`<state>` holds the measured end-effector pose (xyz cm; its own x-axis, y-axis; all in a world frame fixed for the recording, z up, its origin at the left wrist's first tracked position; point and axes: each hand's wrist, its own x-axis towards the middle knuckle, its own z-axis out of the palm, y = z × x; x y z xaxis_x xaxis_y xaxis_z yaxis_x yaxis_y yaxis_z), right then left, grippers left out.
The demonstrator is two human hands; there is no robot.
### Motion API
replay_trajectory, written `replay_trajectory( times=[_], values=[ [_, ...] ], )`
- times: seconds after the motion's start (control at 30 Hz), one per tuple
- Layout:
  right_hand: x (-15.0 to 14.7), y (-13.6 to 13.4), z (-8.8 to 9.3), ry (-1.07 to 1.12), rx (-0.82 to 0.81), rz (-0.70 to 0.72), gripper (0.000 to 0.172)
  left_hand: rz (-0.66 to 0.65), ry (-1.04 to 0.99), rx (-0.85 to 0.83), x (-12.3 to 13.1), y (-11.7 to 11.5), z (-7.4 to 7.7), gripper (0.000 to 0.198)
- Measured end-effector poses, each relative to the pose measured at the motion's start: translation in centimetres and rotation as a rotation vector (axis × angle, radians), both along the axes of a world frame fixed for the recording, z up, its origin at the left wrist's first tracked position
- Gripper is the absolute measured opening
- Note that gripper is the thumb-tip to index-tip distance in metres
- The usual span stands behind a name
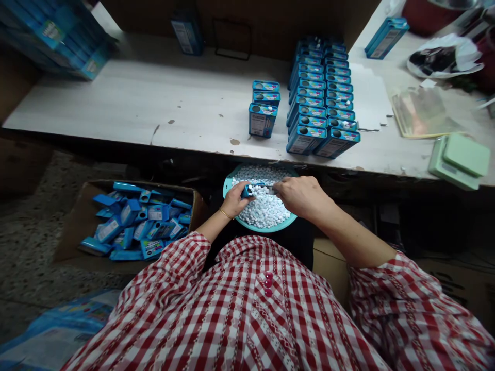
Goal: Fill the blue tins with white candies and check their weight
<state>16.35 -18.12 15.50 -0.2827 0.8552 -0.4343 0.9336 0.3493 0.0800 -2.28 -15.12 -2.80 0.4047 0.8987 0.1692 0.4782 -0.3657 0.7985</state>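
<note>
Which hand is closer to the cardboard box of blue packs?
The left hand, to the right of the cardboard box; the right hand is farther right, at the right side of the basin.

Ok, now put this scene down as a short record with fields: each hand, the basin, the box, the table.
Left hand: holding a blue container over the basin
Right hand: curled above the basin; what it grips is hard to make out
Basin: turquoise basin, holding many small pale pieces
Box: open cardboard box on the left, with jumbled containers
Table: white table, bearing upright containers in rows and a green scale
</note>
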Motion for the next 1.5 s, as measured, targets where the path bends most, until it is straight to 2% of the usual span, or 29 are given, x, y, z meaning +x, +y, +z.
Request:
replay_trajectory(
  times=[0.23, 0.37, 0.47, 0.57, 0.67, 0.77, 0.87, 1.0, 1.07, 1.13, 1.2, 1.23, 1.3, 1.37, 1.43, 1.47, 1.5],
  values=[
    [0.1, -0.8, -0.4, 0.015, 0.018, 0.006, 0.032, -0.031, -0.074, -0.01, 0.4, -0.3, 0.2, 0.041],
    [0.3, -1.4, 0.3, 0.035, 0.037, 0.004, 0.034, -0.009, -0.124, -0.032, 0.5, -0.3, 0.1, 0.041],
    [1.6, -2.0, 0.7, 0.047, 0.057, -0.063, 0.034, 0.008, -0.139, -0.037, 0.1, -0.4, 0.3, 0.04],
    [4.0, -2.6, 0.0, 0.071, 0.128, -0.171, 0.037, -0.014, -0.153, -0.031, -0.6, -0.6, 1.2, 0.04],
    [7.0, -3.4, -2.0, 0.176, 0.217, -0.261, 0.037, 0.052, -0.213, -0.062, -0.9, -0.3, 3.1, 0.042],
    [9.5, -4.3, -4.5, 0.359, 0.268, -0.351, 0.034, 0.117, -0.323, -0.037, 0.1, 2.0, 5.2, 0.045],
    [11.0, -5.1, -6.9, 0.525, 0.274, -0.432, 0.032, 0.084, -0.369, 0.011, 2.0, 6.6, 6.3, 0.042],
    [11.1, -6.0, -9.1, 0.635, 0.255, -0.486, 0.032, 0.093, -0.24, 0.066, 4.7, 13.4, 5.8, 0.043],
    [10.7, -6.3, -9.8, 0.671, 0.233, -0.49, 0.031, 0.18, -0.121, 0.064, 5.6, 15.2, 5.2, 0.046],
    [10.2, -6.6, -10.4, 0.704, 0.198, -0.496, 0.03, 0.287, -0.055, 0.068, 5.7, 15.8, 4.6, 0.051],
    [9.9, -6.9, -11.2, 0.731, 0.167, -0.514, 0.032, 0.378, -0.076, 0.117, 4.2, 15.5, 3.7, 0.06],
    [9.9, -7.1, -11.7, 0.741, 0.16, -0.525, 0.034, 0.425, -0.106, 0.157, 2.6, 15.1, 3.1, 0.062],
    [10.0, -7.2, -12.8, 0.75, 0.152, -0.554, 0.04, 0.562, -0.141, 0.22, -2.4, 13.8, 1.3, 0.06],
    [10.2, -7.1, -14.1, 0.742, 0.138, -0.582, 0.046, 0.782, -0.101, 0.197, -9.4, 11.4, -1.2, 0.05],
    [10.3, -6.9, -15.3, 0.704, 0.107, -0.601, 0.05, 1.035, 0.037, 0.004, -16.6, 7.8, -4.2, 0.04],
    [10.3, -6.7, -15.7, 0.674, 0.092, -0.607, 0.052, 1.107, 0.159, -0.176, -19.7, 5.7, -5.8, 0.038],
    [10.2, -6.6, -16.0, 0.643, 0.078, -0.607, 0.053, 1.11, 0.297, -0.401, -22.3, 3.5, -7.3, 0.038]
  ],
)
